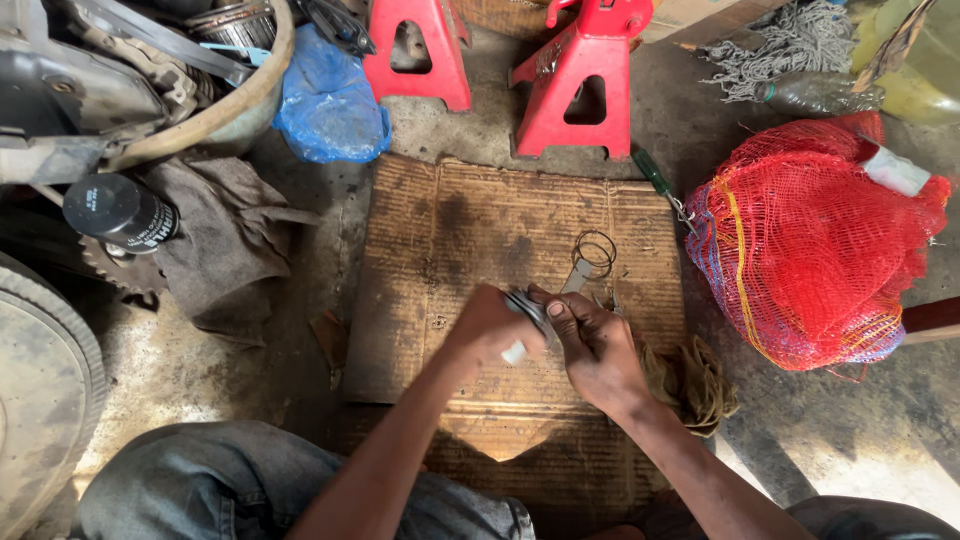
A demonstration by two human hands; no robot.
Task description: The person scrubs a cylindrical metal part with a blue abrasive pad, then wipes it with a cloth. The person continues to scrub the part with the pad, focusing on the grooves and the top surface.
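Observation:
Both my hands meet over a sheet of brown cardboard (450, 230) on the floor. My left hand (487, 328) and my right hand (592, 345) close together around a small grey metal part (527, 306), with a pale end showing below it. A flat metal piece (577, 277) juts out past my right fingers. Just beyond it, thin wire rings (596, 250) lie on the cardboard. A wad of brown fibre (692, 384) sits by my right wrist.
Two red jack stands (575, 85) stand at the far edge. A red mesh sack (810, 250) bulges at right, a green-handled screwdriver (655, 178) beside it. At left are a blue plastic bag (330, 105), grey rag (225, 250), black canister (118, 212) and a tyre (40, 380).

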